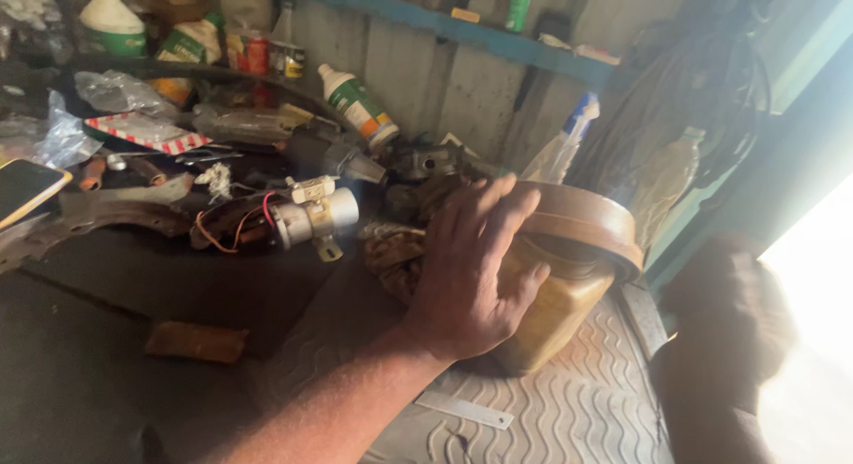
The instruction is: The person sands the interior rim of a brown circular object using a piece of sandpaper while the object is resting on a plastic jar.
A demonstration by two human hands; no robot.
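Note:
My left hand [466,273] lies against a yellowish plastic jar [555,317] with a wide brown lid [591,220]. The fingers reach up over the lid's near edge and the thumb wraps the jar's side. The jar stands tilted on a grey ribbed mat [569,402]. At the right, a dark blurred shape [724,340] rises from the bottom edge against bright light. It looks like my right forearm and hand, and its fingers are not discernible.
Left of the jar lie a small metal motor with red and orange wires [311,217], a phone [25,188], plastic bags and dark metal parts. Bottles [357,107] stand at the back under a blue shelf [471,33]. A flat metal strip [464,410] lies on the mat.

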